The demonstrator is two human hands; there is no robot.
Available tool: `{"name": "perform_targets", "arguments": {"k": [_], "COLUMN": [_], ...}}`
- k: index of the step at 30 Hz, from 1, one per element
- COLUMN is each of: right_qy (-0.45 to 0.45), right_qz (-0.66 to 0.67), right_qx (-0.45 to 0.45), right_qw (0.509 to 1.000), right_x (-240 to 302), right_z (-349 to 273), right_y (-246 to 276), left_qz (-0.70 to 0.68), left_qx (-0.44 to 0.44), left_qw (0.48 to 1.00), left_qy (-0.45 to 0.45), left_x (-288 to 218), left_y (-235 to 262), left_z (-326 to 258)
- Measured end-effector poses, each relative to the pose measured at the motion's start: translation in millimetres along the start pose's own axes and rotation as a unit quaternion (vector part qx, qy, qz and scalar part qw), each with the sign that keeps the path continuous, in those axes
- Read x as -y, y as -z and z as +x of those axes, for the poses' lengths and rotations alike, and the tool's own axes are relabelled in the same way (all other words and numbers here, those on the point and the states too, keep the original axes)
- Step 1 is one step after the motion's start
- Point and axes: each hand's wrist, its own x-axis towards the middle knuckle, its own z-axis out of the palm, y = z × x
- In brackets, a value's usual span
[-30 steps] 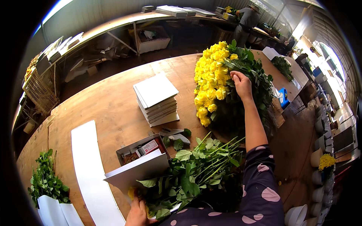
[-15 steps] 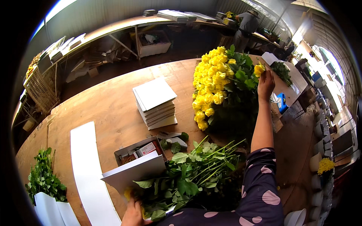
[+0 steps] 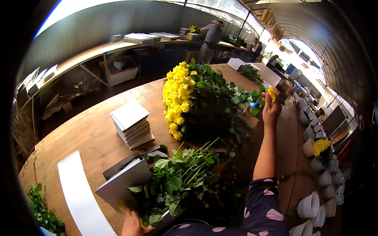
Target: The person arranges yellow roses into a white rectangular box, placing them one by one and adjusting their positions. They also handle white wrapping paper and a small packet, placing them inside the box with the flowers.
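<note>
My right hand (image 3: 271,112) is raised at arm's length on the right, fingers pinched on a yellow rose (image 3: 271,93). Green leaves show just left of that rose. To its left lies a large heap of yellow roses (image 3: 179,92) with leafy stems. Low in the view, my left hand (image 3: 133,225) curls against yellow blooms, partly hidden by its fingers, at the head end of a leafy bunch (image 3: 173,183). The bunch's stems point away to the upper right. Beside the left hand, a light grey board (image 3: 124,183) leans upright against an open box (image 3: 120,163).
A stack of white cards (image 3: 132,124) stands behind the box. A long white strip (image 3: 82,192) and more greenery (image 3: 43,210) lie at left. White pots (image 3: 309,204) line the right side. Another person (image 3: 212,37) works at the far bench.
My view has turned to the right. My right hand, with the yellow rose, has drawn away from the heap, to the right and nearer. My left hand stays at the bunch.
</note>
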Motion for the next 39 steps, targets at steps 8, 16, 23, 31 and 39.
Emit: {"name": "perform_targets", "arguments": {"k": [8, 16, 23, 31, 39], "right_qy": [-0.112, -0.289, -0.352, -0.098, -0.129], "right_qz": [-0.021, -0.317, -0.279, 0.046, 0.060], "right_qx": [-0.057, 0.096, 0.409, 0.349, 0.240], "right_qw": [0.992, 0.898, 0.794, 0.931, 0.960], "right_x": [61, 2, -33, 1, 0], "right_z": [-40, -165, -166, -56, -77], "right_y": [155, 197, 53, -267, -268], "left_qz": [-0.012, -0.015, -0.028, 0.024, 0.011], "left_qx": [-0.010, 0.016, 0.053, 0.051, 0.066], "left_qw": [1.000, 0.999, 0.996, 0.998, 0.992], "left_qy": [0.009, 0.026, 0.070, 0.040, 0.107], "left_x": [-10, -20, -5, -2, -14], "left_y": [5, 12, 7, 3, 1], "left_z": [0, 4, -1, 0, 1]}}
